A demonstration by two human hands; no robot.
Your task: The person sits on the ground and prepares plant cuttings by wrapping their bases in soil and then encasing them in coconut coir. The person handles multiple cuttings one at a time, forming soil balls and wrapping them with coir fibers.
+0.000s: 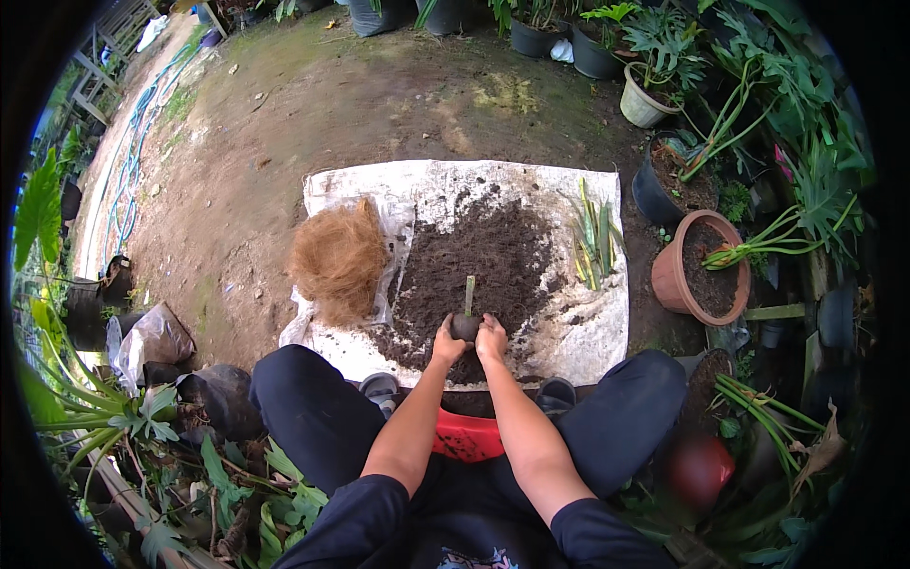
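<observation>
Between my left hand [445, 345] and my right hand [492, 339] is a round ball of dark soil [465, 328], pressed from both sides. A short pale-green leaf cutting [470, 292] stands upright out of its top. Both hands have their fingers curved round the ball, low over the near part of a loose dark soil heap [483, 247]. That heap is spread on a white woven sheet [583, 346]. Left of it, a tangled mass of brown coconut fibre [336, 261] rests on clear plastic. Several long green leaf cuttings [595, 237] lie at the sheet's right side.
A red plastic object [466, 436] sits between my legs. At right stand a terracotta-coloured pot [671, 277], a black pot [654, 194] and leafy plants. A blue hose [133, 152] runs along the far left; a clear plastic bag [156, 341] lies at left.
</observation>
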